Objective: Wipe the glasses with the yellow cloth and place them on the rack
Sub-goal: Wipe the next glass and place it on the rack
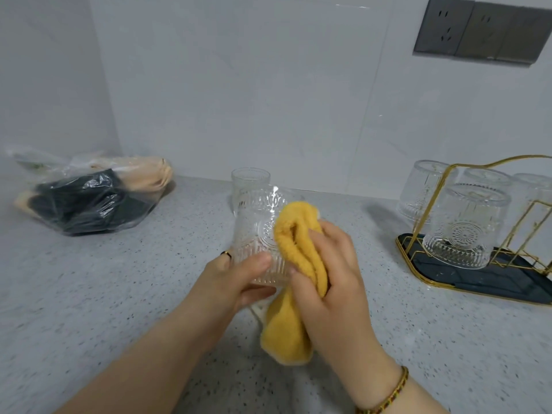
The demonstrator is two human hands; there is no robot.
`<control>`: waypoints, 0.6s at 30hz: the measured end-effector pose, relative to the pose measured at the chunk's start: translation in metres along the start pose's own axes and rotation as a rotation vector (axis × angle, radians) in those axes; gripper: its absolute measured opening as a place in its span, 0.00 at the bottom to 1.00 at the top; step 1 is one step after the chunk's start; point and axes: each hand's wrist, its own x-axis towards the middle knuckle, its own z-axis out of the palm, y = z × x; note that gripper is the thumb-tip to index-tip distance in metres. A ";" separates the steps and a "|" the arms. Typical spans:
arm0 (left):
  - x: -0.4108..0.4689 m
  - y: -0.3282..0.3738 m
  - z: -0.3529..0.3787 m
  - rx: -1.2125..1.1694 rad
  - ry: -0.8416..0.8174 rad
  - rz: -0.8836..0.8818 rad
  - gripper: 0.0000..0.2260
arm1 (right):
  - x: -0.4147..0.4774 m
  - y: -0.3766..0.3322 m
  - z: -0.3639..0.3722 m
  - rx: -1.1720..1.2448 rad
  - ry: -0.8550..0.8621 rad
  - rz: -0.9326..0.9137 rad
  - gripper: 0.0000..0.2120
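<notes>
My left hand (236,279) grips a clear embossed glass (257,228) by its base, holding it above the counter. My right hand (331,279) is closed on the yellow cloth (295,264), which is pressed against the right side of that glass and hangs down below my palm. A second glass (250,178) stands upright on the counter just behind the held one. At the right stands the gold wire rack (424,210) on its dark tray (484,279), with several glasses upside down on it, the nearest one (466,225) at the front.
A clear plastic bag (89,198) with dark and tan items lies at the back left of the speckled grey counter (119,294). White tiled walls meet in a corner behind it. A dark socket panel (478,28) is on the wall at upper right.
</notes>
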 end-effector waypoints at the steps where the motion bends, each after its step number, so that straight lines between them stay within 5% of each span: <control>1: -0.001 -0.002 0.002 -0.004 -0.035 0.009 0.34 | 0.003 0.000 -0.003 0.011 0.035 0.015 0.17; 4: -0.003 -0.003 0.006 -0.049 -0.090 0.024 0.30 | 0.007 0.003 -0.010 0.108 0.074 0.130 0.19; 7: -0.003 -0.001 0.004 -0.066 -0.079 0.049 0.32 | 0.006 0.002 -0.008 0.265 -0.008 0.330 0.01; 8: -0.002 0.000 0.002 -0.082 -0.062 0.060 0.32 | 0.004 0.002 -0.005 0.268 -0.043 0.353 0.04; 13: 0.002 0.004 -0.009 -0.167 0.026 0.076 0.28 | -0.006 -0.003 0.005 0.124 -0.078 0.178 0.06; 18: -0.002 0.000 0.000 0.043 -0.066 0.036 0.33 | -0.001 -0.003 -0.001 0.004 0.064 0.021 0.15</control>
